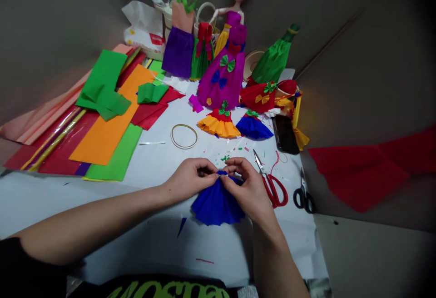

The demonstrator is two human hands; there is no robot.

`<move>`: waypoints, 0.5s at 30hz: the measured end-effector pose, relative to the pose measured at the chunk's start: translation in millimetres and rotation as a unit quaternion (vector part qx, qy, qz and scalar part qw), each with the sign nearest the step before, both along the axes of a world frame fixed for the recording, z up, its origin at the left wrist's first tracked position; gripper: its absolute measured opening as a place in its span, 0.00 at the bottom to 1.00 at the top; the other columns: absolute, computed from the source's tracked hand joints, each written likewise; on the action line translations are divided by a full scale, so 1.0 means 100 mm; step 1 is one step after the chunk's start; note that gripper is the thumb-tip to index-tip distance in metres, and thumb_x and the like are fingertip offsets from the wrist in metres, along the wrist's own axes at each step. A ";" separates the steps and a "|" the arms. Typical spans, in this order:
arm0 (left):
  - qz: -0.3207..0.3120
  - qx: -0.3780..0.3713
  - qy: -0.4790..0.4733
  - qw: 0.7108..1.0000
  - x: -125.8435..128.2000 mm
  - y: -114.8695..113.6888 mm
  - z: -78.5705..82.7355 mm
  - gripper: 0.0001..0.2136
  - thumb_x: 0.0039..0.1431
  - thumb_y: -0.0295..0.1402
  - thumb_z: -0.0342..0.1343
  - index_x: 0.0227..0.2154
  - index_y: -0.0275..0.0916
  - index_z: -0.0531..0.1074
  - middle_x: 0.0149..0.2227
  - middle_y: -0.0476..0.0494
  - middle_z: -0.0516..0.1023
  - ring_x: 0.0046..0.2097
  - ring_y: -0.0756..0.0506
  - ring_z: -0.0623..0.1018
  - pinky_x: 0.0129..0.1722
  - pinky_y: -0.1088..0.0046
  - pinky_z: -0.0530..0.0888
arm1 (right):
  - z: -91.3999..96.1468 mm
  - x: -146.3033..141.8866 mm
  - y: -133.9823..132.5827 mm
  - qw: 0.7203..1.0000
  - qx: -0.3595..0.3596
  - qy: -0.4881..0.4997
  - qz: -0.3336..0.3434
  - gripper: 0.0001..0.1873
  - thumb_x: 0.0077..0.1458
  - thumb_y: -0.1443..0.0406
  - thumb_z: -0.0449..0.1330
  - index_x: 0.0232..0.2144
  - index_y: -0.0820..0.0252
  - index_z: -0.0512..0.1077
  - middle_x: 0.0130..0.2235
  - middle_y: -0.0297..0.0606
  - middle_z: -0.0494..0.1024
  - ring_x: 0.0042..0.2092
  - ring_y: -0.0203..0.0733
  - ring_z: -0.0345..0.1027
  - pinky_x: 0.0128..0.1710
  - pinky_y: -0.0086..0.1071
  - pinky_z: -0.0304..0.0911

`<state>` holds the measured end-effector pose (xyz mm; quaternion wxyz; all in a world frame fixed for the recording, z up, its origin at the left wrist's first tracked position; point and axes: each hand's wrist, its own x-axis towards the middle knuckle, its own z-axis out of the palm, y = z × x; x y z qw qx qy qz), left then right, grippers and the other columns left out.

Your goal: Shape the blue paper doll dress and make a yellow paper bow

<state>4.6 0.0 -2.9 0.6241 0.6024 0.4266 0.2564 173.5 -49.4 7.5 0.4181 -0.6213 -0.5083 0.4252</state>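
Lying far left on white tabletop (150, 161): coloured paper sheets (102, 121). Left hand (190, 182): fingers closed, pinching gathered top of blue pleated paper skirt (216, 205). Skirt fans out flat on tabletop, between hands. Right hand (248, 191) pinches same gathered top. Red-handled scissors (272, 184) just beside right hand; black scissors (303, 196) further right.

Head camera looks forward and down (close) over table (150, 161).

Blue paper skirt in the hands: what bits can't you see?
- Head view: top of the blue paper skirt, hidden by the left hand and right hand pinching it.
- Head view: top of the doll, cut off by the upper edge.
- Head view: scraps beyond the hands, too small to identify.
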 end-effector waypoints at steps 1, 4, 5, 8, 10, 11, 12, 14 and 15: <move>0.000 0.000 0.000 1.000 0.00 0.00 -0.01 0.06 0.51 0.31 0.58 0.30 0.35 0.77 0.32 0.44 0.81 0.35 0.47 0.78 0.38 0.71 0.74 | 0.00 0.00 0.00 1.000 -0.002 0.000 0.000 0.14 0.50 0.66 0.63 0.41 0.56 0.68 0.35 0.35 0.77 0.37 0.39 0.73 0.40 0.33 0.68; -0.001 -0.005 0.004 1.000 0.00 0.01 -0.03 0.06 0.51 0.30 0.58 0.30 0.35 0.77 0.31 0.45 0.80 0.34 0.48 0.78 0.36 0.72 0.73 | -0.01 0.00 0.00 1.000 -0.014 0.006 -0.001 0.15 0.50 0.65 0.63 0.41 0.56 0.68 0.34 0.34 0.78 0.37 0.39 0.73 0.40 0.33 0.68; -0.001 -0.007 0.006 1.000 0.00 0.01 -0.04 0.06 0.51 0.30 0.58 0.30 0.34 0.77 0.30 0.45 0.80 0.33 0.48 0.78 0.36 0.72 0.73 | -0.01 0.00 0.00 1.000 -0.019 0.011 0.000 0.15 0.50 0.65 0.63 0.41 0.56 0.68 0.34 0.34 0.78 0.36 0.39 0.73 0.40 0.33 0.68; 0.000 -0.016 0.007 1.000 -0.01 0.01 -0.06 0.06 0.50 0.30 0.58 0.31 0.34 0.78 0.29 0.45 0.80 0.32 0.48 0.77 0.35 0.72 0.72 | -0.02 0.01 0.02 0.999 -0.030 0.026 0.001 0.15 0.49 0.63 0.64 0.40 0.56 0.68 0.33 0.34 0.78 0.36 0.39 0.73 0.40 0.34 0.68; -0.001 -0.025 0.003 1.000 -0.01 0.02 -0.07 0.07 0.49 0.30 0.58 0.31 0.34 0.78 0.30 0.45 0.80 0.32 0.48 0.77 0.35 0.72 0.72 | -0.01 0.01 0.03 0.999 -0.037 0.035 0.000 0.15 0.48 0.63 0.64 0.40 0.56 0.68 0.33 0.34 0.78 0.36 0.40 0.73 0.39 0.34 0.68; -0.002 -0.030 0.001 1.000 -0.01 0.02 -0.07 0.07 0.49 0.30 0.58 0.31 0.34 0.78 0.30 0.45 0.80 0.32 0.48 0.77 0.35 0.72 0.72 | -0.01 0.01 0.03 0.998 -0.040 0.038 -0.001 0.15 0.48 0.63 0.64 0.39 0.56 0.68 0.33 0.34 0.78 0.36 0.40 0.73 0.39 0.34 0.68; -0.003 -0.035 -0.001 0.999 -0.01 0.02 -0.06 0.08 0.49 0.30 0.58 0.31 0.34 0.78 0.30 0.45 0.80 0.32 0.48 0.77 0.35 0.72 0.72 | -0.01 0.02 0.04 0.998 -0.044 0.041 -0.001 0.15 0.47 0.62 0.65 0.39 0.56 0.68 0.33 0.34 0.77 0.36 0.40 0.73 0.38 0.33 0.68; -0.004 -0.043 0.000 0.999 -0.01 0.03 -0.05 0.08 0.49 0.32 0.59 0.31 0.34 0.78 0.29 0.45 0.80 0.32 0.48 0.76 0.35 0.72 0.71 | -0.01 0.02 0.04 0.998 -0.049 0.045 -0.001 0.16 0.47 0.62 0.65 0.39 0.56 0.68 0.33 0.34 0.77 0.36 0.40 0.72 0.38 0.33 0.67; -0.003 -0.046 0.000 0.999 -0.01 0.03 -0.04 0.08 0.49 0.33 0.59 0.30 0.34 0.77 0.29 0.46 0.79 0.32 0.48 0.76 0.35 0.73 0.71 | -0.01 0.02 0.04 0.998 -0.051 0.047 0.000 0.16 0.47 0.62 0.65 0.39 0.56 0.68 0.33 0.34 0.77 0.36 0.40 0.72 0.38 0.33 0.66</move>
